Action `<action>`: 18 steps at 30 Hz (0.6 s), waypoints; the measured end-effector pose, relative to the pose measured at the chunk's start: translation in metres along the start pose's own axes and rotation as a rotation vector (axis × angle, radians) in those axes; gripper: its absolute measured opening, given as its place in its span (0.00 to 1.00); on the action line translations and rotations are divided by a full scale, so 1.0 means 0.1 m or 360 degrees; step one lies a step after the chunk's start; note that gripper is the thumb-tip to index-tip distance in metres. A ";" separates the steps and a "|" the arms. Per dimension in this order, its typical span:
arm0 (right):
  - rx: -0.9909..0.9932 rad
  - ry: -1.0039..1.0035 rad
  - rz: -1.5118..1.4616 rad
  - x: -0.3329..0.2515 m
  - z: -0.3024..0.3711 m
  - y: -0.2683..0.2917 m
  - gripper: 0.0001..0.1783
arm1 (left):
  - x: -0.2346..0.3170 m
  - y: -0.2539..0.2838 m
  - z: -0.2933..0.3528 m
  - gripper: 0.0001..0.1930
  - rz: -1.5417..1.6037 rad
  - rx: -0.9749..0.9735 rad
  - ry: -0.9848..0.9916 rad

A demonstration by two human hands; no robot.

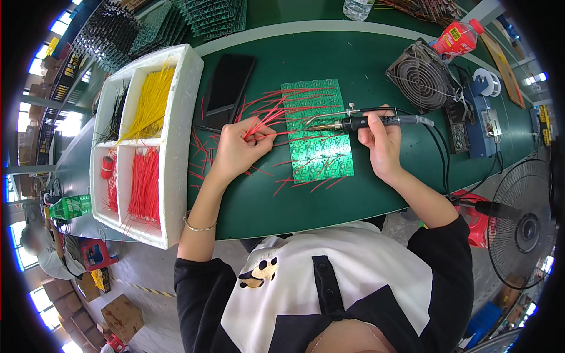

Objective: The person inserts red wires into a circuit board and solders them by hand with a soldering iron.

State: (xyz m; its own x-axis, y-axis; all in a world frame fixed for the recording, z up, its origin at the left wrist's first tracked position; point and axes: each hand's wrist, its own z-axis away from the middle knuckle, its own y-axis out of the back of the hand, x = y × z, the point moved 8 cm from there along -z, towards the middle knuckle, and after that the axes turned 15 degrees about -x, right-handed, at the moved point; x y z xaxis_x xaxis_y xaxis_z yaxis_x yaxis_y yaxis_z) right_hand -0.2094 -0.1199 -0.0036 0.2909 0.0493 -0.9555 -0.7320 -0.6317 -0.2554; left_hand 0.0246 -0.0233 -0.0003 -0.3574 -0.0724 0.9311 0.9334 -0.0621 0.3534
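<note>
A green circuit board panel (321, 154) lies on the green bench mat, with red wires (276, 109) standing out from it, mostly to the left. My left hand (242, 147) is closed on several red wires beside the panel's left edge; one reaches onto the board. In my right hand (381, 141) is a soldering iron (359, 123) with a thin curved metal tube along it. Its tip points left, over the middle of the panel, near the held wire's end. Whether tip and wire touch I cannot tell.
Left stands a white foam box (179, 147) with yellow wires (150, 97), red wires (144, 185) and black wires. A dark phone (226, 88) lies behind my left hand. At right are a square fan (419, 79), a red-labelled bottle (456, 40), a solder spool (487, 82) and cables.
</note>
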 end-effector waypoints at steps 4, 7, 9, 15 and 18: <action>-0.0002 -0.0007 -0.0008 0.00 0.00 0.00 0.08 | 0.00 0.00 0.00 0.02 0.0010 0.0002 0.0005; -0.0014 0.0004 -0.0009 0.00 0.00 0.00 0.09 | -0.01 -0.01 0.00 0.02 0.0024 -0.0003 0.0006; -0.0011 0.0000 -0.0017 0.00 0.00 0.00 0.09 | -0.02 -0.01 0.00 0.02 0.0048 -0.0003 -0.0003; -0.0020 -0.0016 -0.0013 -0.01 0.00 -0.01 0.08 | -0.02 -0.01 0.00 0.01 -0.0010 -0.0059 0.0033; -0.0032 -0.0014 0.0003 -0.01 0.00 -0.02 0.08 | -0.02 -0.02 0.00 0.01 -0.0023 -0.0058 0.0006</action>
State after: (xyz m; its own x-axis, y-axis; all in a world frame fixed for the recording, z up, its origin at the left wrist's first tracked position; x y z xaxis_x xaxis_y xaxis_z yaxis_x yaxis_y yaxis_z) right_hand -0.2082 -0.1189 -0.0020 0.2837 0.0549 -0.9573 -0.7199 -0.6473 -0.2505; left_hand 0.0238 -0.0232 -0.0024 -0.3708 -0.0748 0.9257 0.9264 -0.0993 0.3631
